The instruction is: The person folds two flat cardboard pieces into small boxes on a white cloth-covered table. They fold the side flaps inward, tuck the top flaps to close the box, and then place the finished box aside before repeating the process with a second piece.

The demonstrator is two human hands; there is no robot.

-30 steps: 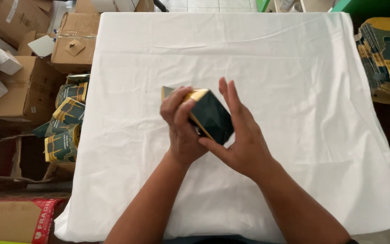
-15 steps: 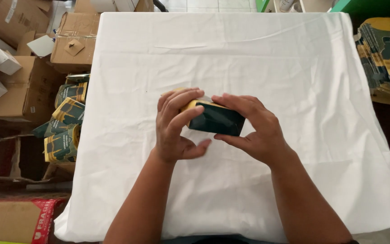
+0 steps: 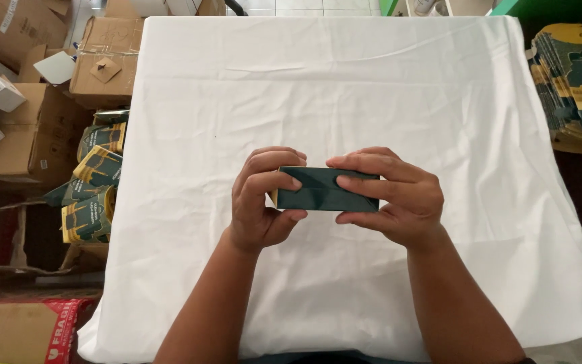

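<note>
White cloth covers the worktop. At frame centre, the left hand and right hand clasp a dark green carton by its ends, held level above the cloth. Likely light, thin-walled and crushable; grip edges, not panels.

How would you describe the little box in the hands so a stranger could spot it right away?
Start at the table under its white cloth. Over its middle, the left hand and right hand hold a dark green box lying sideways between them. It is the only box over the cloth; the similar green and gold cartons sit off the table's left edge.
</note>
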